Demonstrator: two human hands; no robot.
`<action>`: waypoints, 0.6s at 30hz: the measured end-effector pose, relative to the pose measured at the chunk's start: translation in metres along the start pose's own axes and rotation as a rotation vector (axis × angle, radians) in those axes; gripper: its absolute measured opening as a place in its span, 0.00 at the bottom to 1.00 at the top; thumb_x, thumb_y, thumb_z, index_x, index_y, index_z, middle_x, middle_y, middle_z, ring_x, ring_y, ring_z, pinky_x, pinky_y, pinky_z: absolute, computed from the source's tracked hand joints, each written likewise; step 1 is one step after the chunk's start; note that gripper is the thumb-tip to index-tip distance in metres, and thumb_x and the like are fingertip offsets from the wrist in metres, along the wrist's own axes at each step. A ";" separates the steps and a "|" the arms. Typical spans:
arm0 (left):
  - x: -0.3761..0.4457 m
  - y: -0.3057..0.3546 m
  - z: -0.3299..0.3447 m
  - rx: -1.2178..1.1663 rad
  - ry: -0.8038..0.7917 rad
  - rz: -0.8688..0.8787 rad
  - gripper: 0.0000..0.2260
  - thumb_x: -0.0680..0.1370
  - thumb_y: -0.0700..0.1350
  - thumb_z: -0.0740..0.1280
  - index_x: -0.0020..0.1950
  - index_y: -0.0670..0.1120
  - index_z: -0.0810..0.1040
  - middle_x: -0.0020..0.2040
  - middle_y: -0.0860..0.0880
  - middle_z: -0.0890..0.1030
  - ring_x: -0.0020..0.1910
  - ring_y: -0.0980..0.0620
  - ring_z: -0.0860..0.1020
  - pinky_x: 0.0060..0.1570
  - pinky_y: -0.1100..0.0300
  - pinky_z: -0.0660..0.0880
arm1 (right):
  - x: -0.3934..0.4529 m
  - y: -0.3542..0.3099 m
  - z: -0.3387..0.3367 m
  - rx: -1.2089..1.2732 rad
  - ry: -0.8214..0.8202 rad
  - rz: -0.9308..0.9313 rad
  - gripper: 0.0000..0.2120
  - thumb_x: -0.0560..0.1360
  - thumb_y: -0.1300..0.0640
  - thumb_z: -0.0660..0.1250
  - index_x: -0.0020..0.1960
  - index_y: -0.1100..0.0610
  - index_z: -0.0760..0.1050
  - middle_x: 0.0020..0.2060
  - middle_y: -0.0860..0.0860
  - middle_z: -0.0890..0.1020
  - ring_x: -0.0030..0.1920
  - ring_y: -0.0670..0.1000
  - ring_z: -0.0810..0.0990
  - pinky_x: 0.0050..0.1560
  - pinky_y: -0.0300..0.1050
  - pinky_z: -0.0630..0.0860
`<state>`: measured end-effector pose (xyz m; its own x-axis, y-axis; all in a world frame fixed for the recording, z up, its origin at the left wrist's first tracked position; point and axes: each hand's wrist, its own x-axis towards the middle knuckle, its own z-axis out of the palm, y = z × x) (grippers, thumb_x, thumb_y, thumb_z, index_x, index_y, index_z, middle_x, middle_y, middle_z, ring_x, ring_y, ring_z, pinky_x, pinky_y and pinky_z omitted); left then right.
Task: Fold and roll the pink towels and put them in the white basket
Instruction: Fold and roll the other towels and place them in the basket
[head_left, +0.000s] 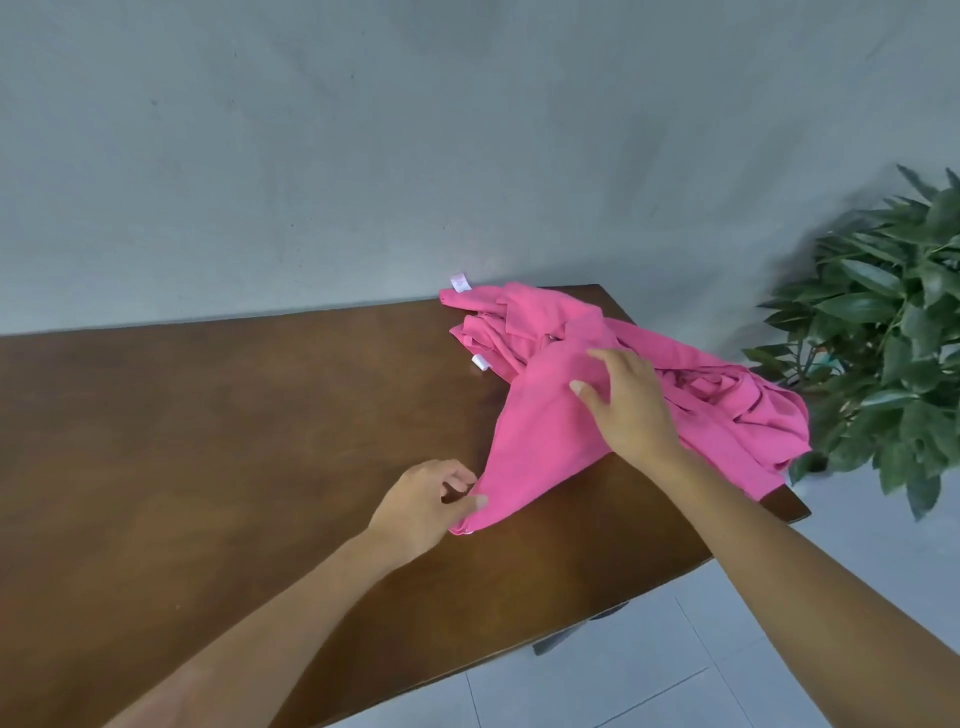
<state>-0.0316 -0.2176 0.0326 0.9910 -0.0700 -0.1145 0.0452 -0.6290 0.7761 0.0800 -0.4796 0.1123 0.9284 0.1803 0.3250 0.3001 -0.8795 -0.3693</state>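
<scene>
L hand (426, 501) pinches near corner of top pink towel (540, 436); R hand (631, 402), fingers spread and straight, presses flat on same towel further back. Rest of pink towels (717, 384) heaped, crumpled, at far R end of desk (234, 441), part draping over edge. Judged: barely started, nothing folded or rolled yet. White basket not in view. No. of towels in heap unclear.
</scene>
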 end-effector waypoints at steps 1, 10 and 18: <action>0.001 0.002 0.005 0.004 0.033 -0.003 0.07 0.77 0.55 0.73 0.51 0.55 0.82 0.51 0.60 0.81 0.52 0.61 0.77 0.50 0.62 0.74 | 0.008 0.006 0.001 -0.005 -0.028 0.004 0.23 0.81 0.46 0.65 0.72 0.56 0.71 0.68 0.55 0.75 0.70 0.58 0.69 0.69 0.57 0.68; 0.003 0.017 0.023 -0.079 0.153 -0.122 0.07 0.78 0.45 0.69 0.41 0.55 0.81 0.42 0.61 0.83 0.47 0.63 0.80 0.44 0.67 0.75 | 0.045 0.043 0.014 0.098 0.018 -0.028 0.13 0.80 0.54 0.68 0.62 0.59 0.79 0.56 0.55 0.82 0.60 0.58 0.77 0.63 0.57 0.73; -0.003 0.013 -0.019 -0.086 0.444 -0.153 0.08 0.78 0.44 0.70 0.41 0.54 0.79 0.39 0.56 0.82 0.41 0.60 0.79 0.40 0.66 0.72 | 0.044 0.023 -0.005 0.371 0.192 -0.132 0.02 0.77 0.58 0.73 0.49 0.56 0.80 0.44 0.46 0.83 0.47 0.49 0.80 0.51 0.51 0.79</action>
<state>-0.0311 -0.2109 0.0549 0.9294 0.3678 0.0306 0.1861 -0.5385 0.8218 0.1261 -0.4939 0.1225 0.8296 0.1648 0.5335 0.5046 -0.6302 -0.5901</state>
